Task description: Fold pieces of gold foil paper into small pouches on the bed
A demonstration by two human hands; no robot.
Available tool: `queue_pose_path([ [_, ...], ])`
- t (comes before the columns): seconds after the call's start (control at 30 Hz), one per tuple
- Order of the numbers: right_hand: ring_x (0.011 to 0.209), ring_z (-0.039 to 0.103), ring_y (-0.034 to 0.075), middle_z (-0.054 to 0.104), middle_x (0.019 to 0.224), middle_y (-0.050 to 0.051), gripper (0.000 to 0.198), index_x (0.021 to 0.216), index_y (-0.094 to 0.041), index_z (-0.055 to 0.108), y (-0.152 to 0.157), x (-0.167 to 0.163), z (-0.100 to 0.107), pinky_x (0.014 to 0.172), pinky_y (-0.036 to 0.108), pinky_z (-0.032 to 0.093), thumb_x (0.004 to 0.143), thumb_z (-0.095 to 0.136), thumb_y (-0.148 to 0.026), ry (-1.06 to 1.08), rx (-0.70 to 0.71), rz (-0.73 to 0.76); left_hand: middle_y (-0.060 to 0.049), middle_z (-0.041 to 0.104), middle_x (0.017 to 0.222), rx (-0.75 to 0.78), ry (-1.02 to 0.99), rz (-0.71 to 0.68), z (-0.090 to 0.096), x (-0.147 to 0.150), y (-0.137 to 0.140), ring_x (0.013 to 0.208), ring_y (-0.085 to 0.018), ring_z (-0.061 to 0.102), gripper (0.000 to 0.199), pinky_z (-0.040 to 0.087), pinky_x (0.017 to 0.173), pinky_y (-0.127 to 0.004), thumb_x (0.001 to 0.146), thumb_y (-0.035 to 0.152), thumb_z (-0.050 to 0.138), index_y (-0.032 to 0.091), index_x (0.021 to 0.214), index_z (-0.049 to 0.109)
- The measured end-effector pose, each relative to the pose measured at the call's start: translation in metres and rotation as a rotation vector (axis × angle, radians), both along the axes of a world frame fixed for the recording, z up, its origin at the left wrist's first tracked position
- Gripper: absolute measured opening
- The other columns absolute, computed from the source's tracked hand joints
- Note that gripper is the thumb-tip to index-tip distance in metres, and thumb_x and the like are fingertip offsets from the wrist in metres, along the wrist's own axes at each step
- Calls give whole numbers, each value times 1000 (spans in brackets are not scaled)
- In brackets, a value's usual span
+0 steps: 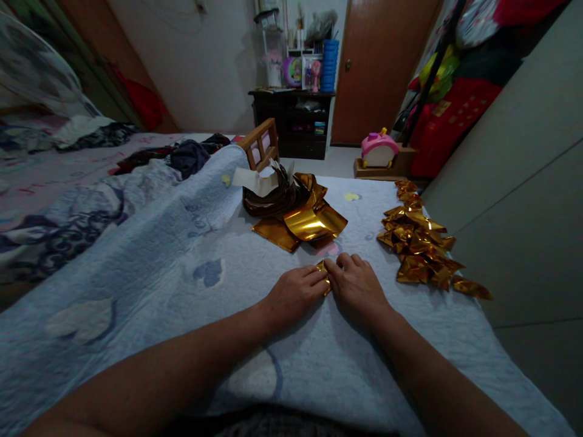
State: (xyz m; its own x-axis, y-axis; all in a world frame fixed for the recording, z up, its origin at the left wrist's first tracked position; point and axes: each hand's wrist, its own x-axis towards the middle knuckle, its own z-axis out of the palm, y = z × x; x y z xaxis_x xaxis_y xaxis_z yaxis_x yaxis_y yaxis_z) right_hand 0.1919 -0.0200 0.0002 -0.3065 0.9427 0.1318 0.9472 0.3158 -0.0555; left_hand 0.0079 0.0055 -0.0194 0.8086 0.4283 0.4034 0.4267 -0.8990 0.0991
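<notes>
A small folded piece of gold foil paper [327,284] lies on the blue quilt between my two hands. My left hand [298,294] has its fingers closed on the paper's left side, and my right hand [357,284] presses its right edge with the fingers drawn together. Only a narrow gold strip shows; the rest is hidden under my fingers. Just beyond my hands rests a pile of loose gold foil sheets [314,223], beside a curled dark stack of sheets [268,203]. To the right sits a heap of folded gold foil pieces [416,237].
The blue quilt [182,315] covers the bed, with a wooden bed rail [262,145] at its far end. A black cabinet [291,124] stands by the back wall, next to a brown door [373,73]. A pale panel [523,200] borders the right side.
</notes>
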Motion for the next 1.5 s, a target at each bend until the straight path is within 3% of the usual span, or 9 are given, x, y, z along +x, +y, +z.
queue_pose_path([
  [0.17, 94, 52, 25, 63, 107, 10, 26, 125, -21, 62, 1, 10, 0, 78, 35, 35, 101, 52, -27, 103, -28, 61, -7, 74, 106, -2, 4, -10, 2, 0, 0, 105, -21, 68, 15, 60, 90, -36, 101, 17, 53, 15, 102, 68],
  [0.33, 90, 51, 23, 62, 102, 8, 21, 114, -26, 67, 1, 14, 1, 76, 33, 35, 102, 51, -28, 132, -33, 90, -7, 74, 108, 7, 9, -6, 3, 0, 0, 104, -22, 68, 13, 60, 89, -36, 100, 17, 56, 14, 103, 68],
  [0.67, 89, 56, 20, 64, 100, 7, 20, 112, -25, 73, 2, 29, 8, 81, 32, 43, 99, 59, -27, 215, -101, 184, -8, 74, 110, -15, 5, -9, 2, 1, -1, 109, -22, 67, 19, 60, 91, -38, 101, 17, 53, 16, 114, 68],
  [1.0, 98, 61, 21, 66, 110, 9, 23, 104, -24, 78, 2, 47, 17, 90, 34, 49, 92, 61, -14, 300, -222, 234, -9, 74, 107, -53, 3, 0, 3, 1, -3, 107, -22, 68, 22, 60, 89, -38, 101, 16, 49, 16, 113, 67],
  [1.27, 91, 61, 20, 67, 94, 8, 15, 90, -17, 72, 6, 45, 12, 84, 32, 48, 90, 58, -14, 338, -171, 191, -8, 73, 110, -143, -21, 19, 9, 1, -5, 108, -26, 67, 18, 58, 93, -41, 93, 30, 67, 15, 103, 67],
  [1.5, 91, 56, 21, 63, 95, 7, 15, 92, -18, 63, 7, 36, -2, 81, 33, 46, 84, 59, -6, 353, -123, 226, -9, 73, 104, -138, -26, 37, 9, 3, -4, 102, -24, 68, 13, 58, 89, -38, 97, 25, 58, 15, 98, 67],
])
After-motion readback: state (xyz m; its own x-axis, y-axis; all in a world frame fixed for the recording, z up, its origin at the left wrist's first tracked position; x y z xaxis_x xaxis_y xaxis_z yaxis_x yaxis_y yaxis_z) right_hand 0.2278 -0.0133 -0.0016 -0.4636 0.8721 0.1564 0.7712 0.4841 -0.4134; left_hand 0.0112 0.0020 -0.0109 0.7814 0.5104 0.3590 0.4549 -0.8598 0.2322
